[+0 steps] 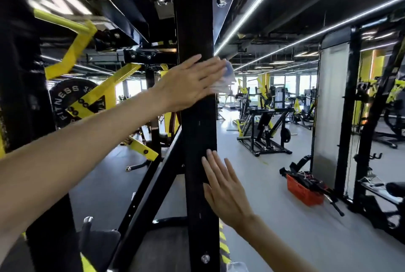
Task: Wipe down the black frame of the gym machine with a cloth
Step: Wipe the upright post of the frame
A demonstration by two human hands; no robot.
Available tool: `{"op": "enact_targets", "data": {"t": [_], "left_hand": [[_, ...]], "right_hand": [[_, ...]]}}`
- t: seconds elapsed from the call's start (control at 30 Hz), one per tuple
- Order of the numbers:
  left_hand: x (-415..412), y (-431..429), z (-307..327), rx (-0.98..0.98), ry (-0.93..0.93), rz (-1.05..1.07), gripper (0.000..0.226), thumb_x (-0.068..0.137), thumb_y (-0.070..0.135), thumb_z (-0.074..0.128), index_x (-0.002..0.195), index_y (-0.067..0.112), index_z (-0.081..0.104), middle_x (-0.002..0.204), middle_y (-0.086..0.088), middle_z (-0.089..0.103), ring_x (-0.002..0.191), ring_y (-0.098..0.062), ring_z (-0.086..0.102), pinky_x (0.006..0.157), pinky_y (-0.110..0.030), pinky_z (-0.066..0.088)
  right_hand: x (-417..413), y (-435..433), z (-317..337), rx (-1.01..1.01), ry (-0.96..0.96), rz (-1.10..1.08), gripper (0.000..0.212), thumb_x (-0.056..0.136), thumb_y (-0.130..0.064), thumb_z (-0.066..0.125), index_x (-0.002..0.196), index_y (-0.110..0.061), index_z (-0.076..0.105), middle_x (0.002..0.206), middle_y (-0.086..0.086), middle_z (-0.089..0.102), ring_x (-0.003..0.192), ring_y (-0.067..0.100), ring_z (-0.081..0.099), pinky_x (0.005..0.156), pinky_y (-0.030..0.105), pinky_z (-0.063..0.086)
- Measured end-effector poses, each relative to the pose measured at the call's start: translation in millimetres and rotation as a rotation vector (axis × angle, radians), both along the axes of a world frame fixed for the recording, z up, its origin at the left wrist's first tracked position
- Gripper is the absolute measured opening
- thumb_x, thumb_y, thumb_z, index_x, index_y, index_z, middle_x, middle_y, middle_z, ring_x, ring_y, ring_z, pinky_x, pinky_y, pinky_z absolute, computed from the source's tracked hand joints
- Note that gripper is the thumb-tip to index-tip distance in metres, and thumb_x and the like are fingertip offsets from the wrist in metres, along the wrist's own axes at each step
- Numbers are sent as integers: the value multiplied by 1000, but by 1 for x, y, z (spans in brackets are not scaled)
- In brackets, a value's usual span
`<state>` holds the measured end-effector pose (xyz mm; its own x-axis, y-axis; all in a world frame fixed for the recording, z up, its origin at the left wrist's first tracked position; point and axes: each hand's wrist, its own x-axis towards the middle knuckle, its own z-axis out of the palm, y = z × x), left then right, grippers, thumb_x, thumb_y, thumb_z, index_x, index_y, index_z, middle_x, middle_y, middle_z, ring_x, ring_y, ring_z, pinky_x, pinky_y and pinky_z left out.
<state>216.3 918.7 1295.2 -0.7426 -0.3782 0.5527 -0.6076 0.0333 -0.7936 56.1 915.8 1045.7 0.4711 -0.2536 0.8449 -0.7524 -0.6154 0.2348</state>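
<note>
Cloth (pixel 226 80), frame centre: likely soft, light, limp. Left hand (pixel 188 84) presses it on black post (pixel 198 131), fingers straight. Right hand (pixel 223 186), lower centre, flat on post, fingers straight. Best worked flat-palmed; post rigid.

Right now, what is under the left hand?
A pale blue-and-white cloth lies between the left hand and the black metal post; only its right edge shows, the rest is covered.
</note>
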Motion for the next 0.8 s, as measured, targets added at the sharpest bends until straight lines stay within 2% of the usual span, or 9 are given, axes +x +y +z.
{"op": "enact_targets", "data": {"t": [0.1, 0.2, 0.3, 0.4, 0.5, 0.6, 0.67, 0.73, 0.8], "left_hand": [[-6, -5, -51, -46, 34, -31, 58, 102, 43, 20, 152, 13, 16, 159, -6, 18, 146, -19, 13, 117, -37, 0], [-3, -1, -128, 131, -307, -100, 53, 103, 33, 35, 150, 12, 26, 157, -7, 26, 146, -19, 19, 119, -37, 5], [5, -1, -98, 145, -388, -96, 50, 103, 29, 30, 150, 14, 24, 156, -4, 23, 144, -16, 21, 120, -35, -3], [3, -4, -49, -101, -139, -76, 52, 104, 32, 32, 150, 11, 22, 155, -5, 25, 143, -18, 25, 118, -36, -2], [-5, -9, -77, -179, 12, -130, 53, 102, 27, 36, 150, 12, 19, 155, -5, 22, 143, -21, 23, 118, -39, 1], [-1, -7, -135, -19, -264, -179, 50, 101, 17, 36, 150, 14, 25, 157, -4, 23, 145, -19, 21, 120, -38, -1], [8, -4, -124, 81, -446, -174, 50, 101, 17, 40, 149, 14, 31, 156, -2, 28, 144, -16, 23, 120, -37, 3], [12, -7, -83, -16, -398, -149, 53, 97, 20, 51, 147, 16, 34, 153, 0, 31, 141, -16, 32, 117, -40, 9], [13, -11, -36, -137, -221, -135, 59, 95, 22, 56, 147, 15, 29, 152, 0, 29, 140, -19, 33, 116, -42, 9]], "right_hand": [[5, -2, -8, -18, -23, 32, 51, 100, -23, 30, 147, -3, 31, 155, 15, 29, 146, 27, 21, 118, 42, 20], [5, -4, -26, -100, 50, 56, 48, 100, -22, 29, 144, -5, 35, 149, 16, 40, 139, 29, 34, 114, 43, 27], [0, -3, -30, -152, 162, 72, 54, 96, -24, 38, 147, -7, 31, 152, 16, 32, 140, 28, 34, 114, 42, 28], [-1, -1, -22, -140, 108, 36, 55, 94, -25, 40, 145, -8, 32, 152, 15, 31, 142, 27, 29, 115, 42, 24], [5, -1, -27, -83, 35, 54, 52, 94, -24, 40, 143, -7, 36, 151, 17, 36, 142, 29, 30, 115, 43, 25], [6, -2, -34, -60, 19, 66, 53, 93, -21, 42, 143, -5, 38, 150, 19, 36, 142, 30, 30, 114, 44, 27], [4, -3, -33, -88, 42, 58, 52, 92, -20, 42, 142, -4, 39, 149, 19, 38, 141, 30, 33, 114, 45, 25], [2, -3, -29, -115, 71, 49, 51, 92, -21, 42, 141, -4, 39, 148, 18, 41, 139, 30, 36, 115, 45, 24], [1, -3, -26, -137, 84, 43, 51, 92, -21, 43, 141, -5, 39, 147, 17, 42, 139, 30, 37, 114, 46, 25]]}}
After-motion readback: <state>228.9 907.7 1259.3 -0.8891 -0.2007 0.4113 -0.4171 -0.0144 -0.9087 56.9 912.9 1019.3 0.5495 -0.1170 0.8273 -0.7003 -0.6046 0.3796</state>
